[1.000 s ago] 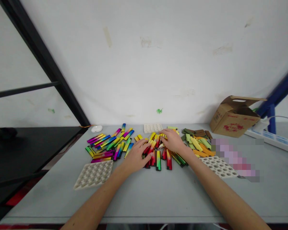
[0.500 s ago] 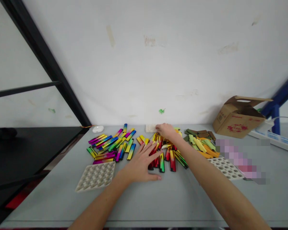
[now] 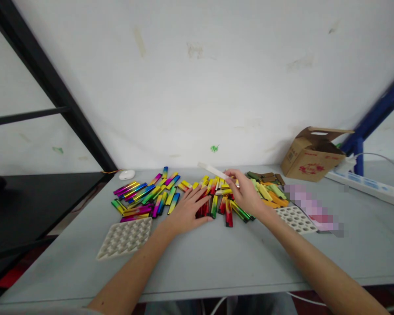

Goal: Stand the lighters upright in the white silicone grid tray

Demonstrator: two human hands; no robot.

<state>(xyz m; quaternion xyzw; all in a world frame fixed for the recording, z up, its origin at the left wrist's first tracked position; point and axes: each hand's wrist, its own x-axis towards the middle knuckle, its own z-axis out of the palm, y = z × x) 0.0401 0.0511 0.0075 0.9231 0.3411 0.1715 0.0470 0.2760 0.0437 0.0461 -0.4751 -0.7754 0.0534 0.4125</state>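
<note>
My right hand (image 3: pixel 246 192) grips one end of a white holed tray (image 3: pixel 213 169), pinched between thumb and fingers. The tray is tilted and seen nearly edge-on, raised over the back of a pile of shiny red, yellow and green lighter-shaped pieces (image 3: pixel 229 213). My left hand (image 3: pixel 188 212) lies palm down, fingers spread, over the left side of this pile and hides part of it. Left of that hand is a second pile of shiny purple, blue and yellow pieces (image 3: pixel 157 194). A pale tray with rows of pockets (image 3: pixel 126 238) lies near my left forearm.
Matte yellow, orange and olive pieces (image 3: pixel 272 194) lie to the right, with a white holed tray (image 3: pixel 295 218) in front. An open cardboard box (image 3: pixel 311 162) and a power strip (image 3: pixel 367 186) stand at the back right. A white oval object (image 3: pixel 127 175) sits at the back left.
My right hand has lifted the white holed tray off the table at the back and brought it nearer, tilting it. My left hand stays spread over the pile. The view has shifted slightly.
</note>
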